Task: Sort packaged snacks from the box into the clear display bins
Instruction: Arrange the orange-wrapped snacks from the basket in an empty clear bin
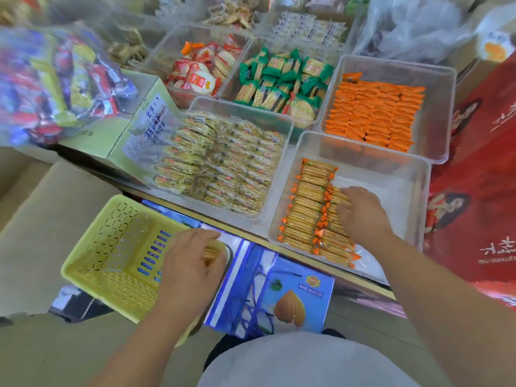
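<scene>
Red printed cartons [480,177] filled the right side, and a tan cardboard box [42,219] sat at the left. Between them, on a counter, stood several clear plastic bins. The far ones held red-and-white rice crackers [201,71], green-wrapped crackers [282,82] and neat rows of small orange packets [374,115]. A nearer bin was packed with pale yellow packets [231,163].

The nearest bin [413,196], at the right, was only partly filled. Its left side held two rows of orange-ended cracker packets [304,216] standing on edge, and its right side was bare.

Below the counter, a yellow slotted basket [111,247] sat tilted at the left. A blue drinks carton [293,297] with a nut picture and a blue cord lay beside it.

The person's right hand [363,213] reached into the nearest bin. Its fingers lay over the second row of packets. They were blurred, so I could not tell whether they gripped a packet or only pressed on the row.

The left hand [192,263] hovered over the basket's right edge, with its fingers curled around a small stack of crackers [209,254].
</scene>
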### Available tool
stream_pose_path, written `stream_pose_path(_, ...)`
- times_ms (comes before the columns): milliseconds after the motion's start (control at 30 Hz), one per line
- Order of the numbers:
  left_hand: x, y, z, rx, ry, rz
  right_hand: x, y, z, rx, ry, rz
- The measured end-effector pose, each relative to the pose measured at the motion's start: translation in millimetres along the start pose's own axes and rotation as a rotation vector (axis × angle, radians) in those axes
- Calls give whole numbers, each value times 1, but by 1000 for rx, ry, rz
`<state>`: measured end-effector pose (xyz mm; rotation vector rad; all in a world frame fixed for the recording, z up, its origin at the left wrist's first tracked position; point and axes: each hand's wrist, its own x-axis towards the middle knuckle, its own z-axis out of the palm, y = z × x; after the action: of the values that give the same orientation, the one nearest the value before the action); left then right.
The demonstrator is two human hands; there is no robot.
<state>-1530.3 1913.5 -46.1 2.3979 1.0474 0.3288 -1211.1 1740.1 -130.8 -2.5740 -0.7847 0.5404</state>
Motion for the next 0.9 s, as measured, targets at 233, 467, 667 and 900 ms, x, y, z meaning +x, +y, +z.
stream_pose_path(233, 36, -109, -26, 1, -445, -275, -117, -99, 45, 128, 25, -254)
stream_pose_path(467, 66, -127, 6, -116, -701, -446, -167, -182, 96, 466, -212, 52)
stream_pose_path(667, 61, -134, 30, -572, -708, -884, -180, -215, 112, 544, -278, 190)
stream_pose_path(900, 58, -143, 42, -423, -753, -781, -187, -223, 119, 598, -277, 279)
